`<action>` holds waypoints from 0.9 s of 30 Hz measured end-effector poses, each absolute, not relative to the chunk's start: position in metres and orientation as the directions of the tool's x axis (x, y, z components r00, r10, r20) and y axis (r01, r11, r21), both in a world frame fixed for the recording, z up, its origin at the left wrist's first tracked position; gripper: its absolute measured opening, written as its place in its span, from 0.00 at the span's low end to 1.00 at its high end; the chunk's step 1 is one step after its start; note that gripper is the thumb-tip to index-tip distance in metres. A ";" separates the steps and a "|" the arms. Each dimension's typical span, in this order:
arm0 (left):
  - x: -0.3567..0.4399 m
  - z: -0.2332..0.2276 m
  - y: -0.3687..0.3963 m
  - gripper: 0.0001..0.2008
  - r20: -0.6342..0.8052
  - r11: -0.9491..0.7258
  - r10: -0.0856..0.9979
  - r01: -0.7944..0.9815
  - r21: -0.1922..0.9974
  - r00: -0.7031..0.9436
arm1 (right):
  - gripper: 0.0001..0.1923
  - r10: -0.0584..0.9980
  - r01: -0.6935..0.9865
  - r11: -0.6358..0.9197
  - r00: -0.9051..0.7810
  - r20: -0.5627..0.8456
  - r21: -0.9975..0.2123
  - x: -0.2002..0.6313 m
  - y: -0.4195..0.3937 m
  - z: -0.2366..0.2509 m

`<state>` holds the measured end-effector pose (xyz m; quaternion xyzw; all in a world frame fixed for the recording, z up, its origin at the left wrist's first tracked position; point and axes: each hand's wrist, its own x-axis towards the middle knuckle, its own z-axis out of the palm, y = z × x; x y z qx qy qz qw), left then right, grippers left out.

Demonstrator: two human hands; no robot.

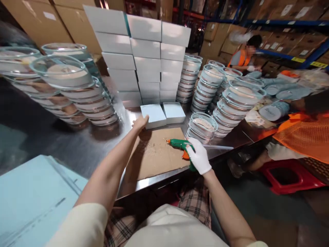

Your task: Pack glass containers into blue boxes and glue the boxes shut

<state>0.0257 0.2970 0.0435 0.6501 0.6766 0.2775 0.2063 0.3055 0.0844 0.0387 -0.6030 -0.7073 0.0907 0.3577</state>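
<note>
From the head view, your gloved right hand grips the green glue gun over the cardboard sheet. Your bare left hand rests flat-fingered against a pale blue box just ahead, holding nothing; stacked boxes beyond look finished.

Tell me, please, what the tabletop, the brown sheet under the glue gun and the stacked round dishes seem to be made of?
The tabletop looks like brushed steel: grey, with blurred reflections. The brown sheet looks like matte corrugated cardboard, scuffed with pale residue. The round dishes seem to be clear glass or plastic; which one cannot be told. The right hand on the glue gun wears a white glove.
</note>
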 end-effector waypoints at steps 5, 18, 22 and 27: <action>0.025 0.030 0.294 0.34 0.332 -0.222 0.943 0.765 0.605 0.011 | 0.30 0.973 0.906 0.196 -0.133 0.187 -0.374 0.264 0.202 0.062; 0.035 -0.011 0.307 0.28 0.315 -0.392 0.892 0.900 0.188 0.323 | 0.31 0.953 0.940 0.289 -0.265 0.146 -0.182 0.239 0.271 0.058; 0.032 -0.011 0.314 0.27 0.282 -0.437 0.879 0.885 0.160 0.384 | 0.32 0.951 0.940 0.300 -0.280 0.132 -0.165 0.241 0.269 0.050; 0.037 -0.010 0.316 0.27 0.260 -0.448 0.878 0.883 0.144 0.403 | 0.37 0.979 0.968 0.203 -0.197 0.052 -0.147 0.247 0.279 0.041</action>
